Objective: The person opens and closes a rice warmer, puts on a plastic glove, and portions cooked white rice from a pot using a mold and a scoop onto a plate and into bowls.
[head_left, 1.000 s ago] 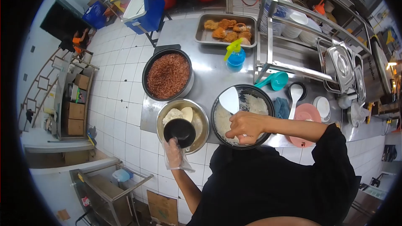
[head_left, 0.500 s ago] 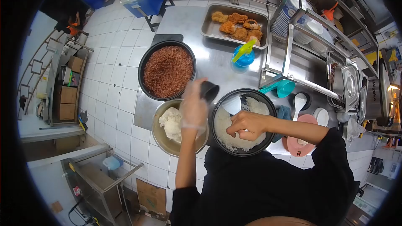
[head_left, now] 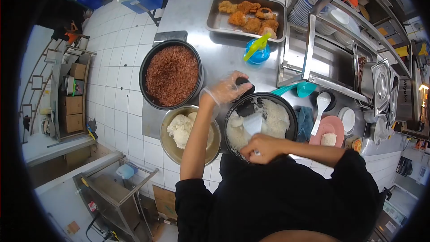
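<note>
My left hand (head_left: pixel 227 89), in a clear plastic glove, grips a small black cup (head_left: pixel 244 88) just beyond the far-left rim of the black rice pot (head_left: pixel 294 123). My right hand (head_left: pixel 263 148) is closed around the handle of a pale rice paddle (head_left: pixel 252 123), low over the near side of that pot. The paddle's blade rests in the white rice (head_left: pixel 276 117), and dark pot bottom shows at the far left inside. Left of the pot stands a metal bowl (head_left: pixel 166 149) with a mound of white rice (head_left: pixel 180 131) in it.
A pot of reddish-brown rice (head_left: pixel 172 76) stands at the left. Farther back are a metal tray (head_left: pixel 215 22) of fried pieces and a blue spray bottle (head_left: pixel 257 55). A metal rack (head_left: pixel 309 49), teal ladle (head_left: pixel 306 89), white spoon (head_left: pixel 321 105), blue cloth (head_left: pixel 305 123) and pink bowl (head_left: pixel 338 127) line the right.
My left hand has moved from above the metal bowl's edge, rightward and away from me, with the black cup. The right hand has shifted slightly nearer me, and the paddle blade lies closer too.
</note>
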A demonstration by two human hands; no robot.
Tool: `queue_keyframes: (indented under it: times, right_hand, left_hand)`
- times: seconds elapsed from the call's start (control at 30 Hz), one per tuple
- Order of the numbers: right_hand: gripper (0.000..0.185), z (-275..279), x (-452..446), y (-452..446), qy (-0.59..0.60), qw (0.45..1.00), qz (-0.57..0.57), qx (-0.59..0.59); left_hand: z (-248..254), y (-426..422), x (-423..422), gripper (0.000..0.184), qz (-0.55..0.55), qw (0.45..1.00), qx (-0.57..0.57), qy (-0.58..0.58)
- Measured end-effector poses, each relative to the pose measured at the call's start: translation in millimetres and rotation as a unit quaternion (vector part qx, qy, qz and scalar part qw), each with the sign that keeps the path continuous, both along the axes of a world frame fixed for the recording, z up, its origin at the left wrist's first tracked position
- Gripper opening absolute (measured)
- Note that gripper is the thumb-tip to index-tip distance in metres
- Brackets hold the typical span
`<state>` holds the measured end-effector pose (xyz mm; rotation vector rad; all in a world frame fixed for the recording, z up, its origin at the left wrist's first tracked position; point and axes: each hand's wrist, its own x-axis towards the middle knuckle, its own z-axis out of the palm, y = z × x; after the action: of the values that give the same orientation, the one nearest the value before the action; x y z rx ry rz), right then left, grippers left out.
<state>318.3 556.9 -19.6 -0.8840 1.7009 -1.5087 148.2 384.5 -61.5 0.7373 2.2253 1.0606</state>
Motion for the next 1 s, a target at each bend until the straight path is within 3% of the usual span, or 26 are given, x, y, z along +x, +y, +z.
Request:
queue_keyframes:
  times: [0.1, 0.23, 0.37, 0.5, 0.6, 0.7, 0.83, 0.9, 1.0]
  right_hand:
    - [0.009, 1, 27, 12, -0.029, 0.999, -0.023, 0.001]
    - [0.014, 24, 16, 43, -0.085, 0.99, -0.109, -0.012]
    - [0.032, 73, -15, 78, -0.015, 0.977, -0.21, -0.018]
    - [0.034, 92, -34, 82, 0.019, 0.971, -0.232, -0.048]
    - [0.038, 90, -29, 77, -0.021, 0.942, -0.333, -0.033]
    - [0.042, 61, -22, 81, -0.096, 0.902, -0.408, -0.104]
    - [0.032, 46, 3, 79, -0.072, 0.919, -0.377, -0.09]
    - [0.023, 40, 13, 72, 0.037, 0.963, -0.259, -0.065]
    - [0.018, 32, 27, 51, 0.022, 0.99, -0.131, -0.056]
  left_hand:
    - [-3, 9, 4, 0.054, 0.02, 0.994, 0.038, -0.102]
    - [-5, 17, 12, 0.053, 0.009, 0.995, 0.07, -0.073]
    - [16, 17, 21, 0.052, 0.034, 0.993, 0.057, -0.097]
    - [9, 15, 22, 0.05, 0.049, 0.99, 0.072, -0.109]
    - [0, 10, 26, 0.048, 0.058, 0.99, 0.106, -0.073]
    - [-8, 8, 31, 0.046, 0.069, 0.985, 0.135, -0.076]
    - [-6, 7, 33, 0.043, 0.073, 0.985, 0.132, -0.077]
    - [-12, 9, 33, 0.042, 0.082, 0.983, 0.155, -0.048]
    - [-5, 11, 34, 0.04, 0.089, 0.982, 0.16, -0.042]
